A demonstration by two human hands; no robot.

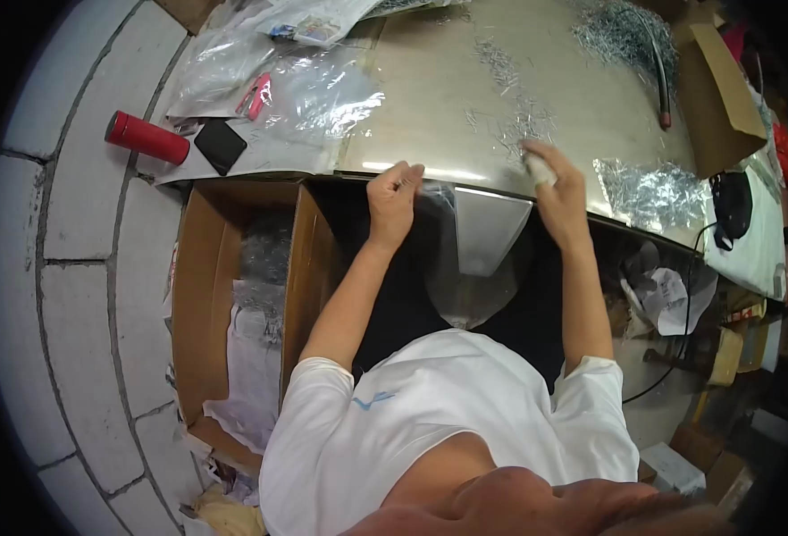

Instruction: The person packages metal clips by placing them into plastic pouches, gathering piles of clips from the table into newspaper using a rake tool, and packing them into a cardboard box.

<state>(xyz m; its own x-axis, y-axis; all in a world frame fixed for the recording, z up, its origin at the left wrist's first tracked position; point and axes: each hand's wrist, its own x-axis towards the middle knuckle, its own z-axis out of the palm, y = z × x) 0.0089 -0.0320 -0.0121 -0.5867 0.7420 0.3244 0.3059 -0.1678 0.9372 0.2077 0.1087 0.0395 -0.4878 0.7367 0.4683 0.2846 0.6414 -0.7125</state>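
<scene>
My left hand (392,207) is closed at the table's front edge, thumb and fingertips pressed together. What it pinches is too small and blurred to name. My right hand (562,192) reaches over the edge with fingers stretched toward a loose scatter of thin metal pins (523,125). A white wrapping (540,170) covers one of its fingers. Below the edge, between my hands, hangs a whitish translucent sheet or tray (490,230), with clear plastic (465,299) under it.
A large pin heap (626,45) and a cardboard box (720,98) stand at the back right. More pins lie on plastic (653,192). At left are a red cylinder (146,138), a black phone-like slab (221,146), a pink stapler-like tool (255,96) and an open carton (211,295).
</scene>
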